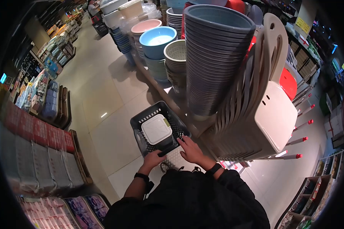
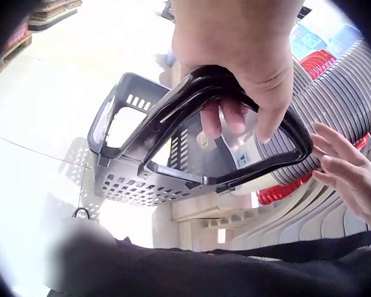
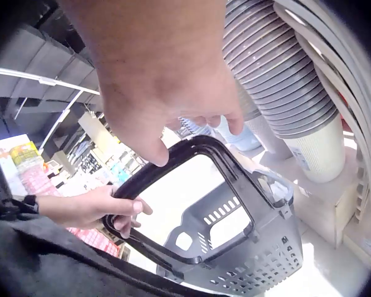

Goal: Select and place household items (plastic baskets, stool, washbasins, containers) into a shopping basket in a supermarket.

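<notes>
I wore a loose black top, too dark at the near edge to show much detail. Its black sleeves stopped short of my wrists. Behind my left hand sat a black wristband; behind my right hand, a dark strap circled the wrist.

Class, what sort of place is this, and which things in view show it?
Most likely a household-goods shop: there are tall stacked grey tubs, nested chairs, and a shopping basket held by the person's left hand.
</notes>
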{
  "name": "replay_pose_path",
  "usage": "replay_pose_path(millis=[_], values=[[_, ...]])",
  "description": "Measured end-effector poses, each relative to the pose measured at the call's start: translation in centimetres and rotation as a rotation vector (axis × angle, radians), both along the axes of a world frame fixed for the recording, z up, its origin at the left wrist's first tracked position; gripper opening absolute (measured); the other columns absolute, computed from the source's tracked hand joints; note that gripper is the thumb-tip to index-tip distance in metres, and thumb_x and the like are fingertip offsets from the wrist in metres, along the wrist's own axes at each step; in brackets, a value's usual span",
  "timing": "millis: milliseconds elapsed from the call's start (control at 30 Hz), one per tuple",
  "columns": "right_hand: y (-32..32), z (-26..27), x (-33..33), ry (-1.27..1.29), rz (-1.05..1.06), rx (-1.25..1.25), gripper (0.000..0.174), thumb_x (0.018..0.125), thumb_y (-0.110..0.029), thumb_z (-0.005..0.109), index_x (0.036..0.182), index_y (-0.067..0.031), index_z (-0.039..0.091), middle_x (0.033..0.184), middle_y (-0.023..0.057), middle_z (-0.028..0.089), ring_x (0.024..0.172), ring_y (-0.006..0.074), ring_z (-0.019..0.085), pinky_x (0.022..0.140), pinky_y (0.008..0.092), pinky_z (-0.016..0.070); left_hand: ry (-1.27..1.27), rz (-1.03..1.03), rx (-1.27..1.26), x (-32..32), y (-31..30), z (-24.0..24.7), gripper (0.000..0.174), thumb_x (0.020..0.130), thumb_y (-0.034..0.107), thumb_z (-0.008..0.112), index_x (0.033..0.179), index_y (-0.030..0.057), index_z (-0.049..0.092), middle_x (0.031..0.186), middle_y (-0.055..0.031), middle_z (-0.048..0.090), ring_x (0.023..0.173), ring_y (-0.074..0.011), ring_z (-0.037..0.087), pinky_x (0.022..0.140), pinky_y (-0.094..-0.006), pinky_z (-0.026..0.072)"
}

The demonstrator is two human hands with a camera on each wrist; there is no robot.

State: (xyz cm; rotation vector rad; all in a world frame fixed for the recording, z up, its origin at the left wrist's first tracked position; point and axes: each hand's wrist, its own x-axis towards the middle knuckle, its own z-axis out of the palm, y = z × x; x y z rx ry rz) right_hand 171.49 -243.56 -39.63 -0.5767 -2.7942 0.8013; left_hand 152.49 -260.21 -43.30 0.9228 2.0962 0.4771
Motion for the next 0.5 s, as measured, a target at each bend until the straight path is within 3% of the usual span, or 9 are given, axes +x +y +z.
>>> replay_pose_path(millis=[67, 133, 233, 500], values=[[-0.4, -0.9, -1.6, -0.160, 0.011, 0.057, 0.068, 0.078, -0.010, 0.062, 0.143, -0.0116, 0.041, 0.147, 0.0239, 0.035, 0.136, 0.0429, 0.033, 0.106, 0.0534, 0.0377, 0.013, 0.003, 0.027, 0.2, 0.1, -0.4, 0.055, 0.077, 0.056, 0.069, 0.109, 0.0118, 0.070, 0.093, -0.0158, 0.072, 0.093, -0.0328, 0.068, 0.083, -0.0414, 0.0530], [-0.8, -2.5, -2.7, -0.163, -0.094, 0.065, 0.066, 0.074, -0.005, 0.059, 0.138, -0.0144, 0.045, 0.146, 0.0230, 0.036, 0.138, 0.0430, 0.031, 0.103, 0.0559, 0.0393, 0.021, -0.030, 0.061, 0.0, 0.2, -0.6, 0.054, 0.077, 0.056, 0.068, 0.109, 0.0121, 0.070, 0.093, -0.0162, 0.071, 0.092, -0.0341, 0.068, 0.082, -0.0421, 0.0533], [-0.4, -3.4, -3.8, -0.128, -0.161, 0.098, 0.048, 0.075, -0.006, 0.061, 0.122, -0.0107, 0.054, 0.139, 0.0215, 0.042, 0.133, 0.0426, 0.037, 0.099, 0.0562, 0.0425, 0.032, -0.042, 0.109, -0.4, 0.7, -1.7, 0.051, 0.077, 0.055, 0.068, 0.103, 0.0120, 0.071, 0.088, -0.0162, 0.071, 0.088, -0.0350, 0.068, 0.078, -0.0434, 0.0542], [1.1, -4.0, -7.4, -0.075, -0.242, 0.144, 0.032, 0.073, -0.006, 0.062, 0.104, -0.0072, 0.055, 0.126, 0.0224, 0.050, 0.123, 0.0440, 0.044, 0.098, 0.0508, 0.0440, 0.058, -0.063, 0.165, -3.6, 2.7, -1.1, 0.046, 0.078, 0.055, 0.066, 0.093, 0.0122, 0.070, 0.086, -0.0157, 0.071, 0.085, -0.0360, 0.068, 0.075, -0.0456, 0.0549]])
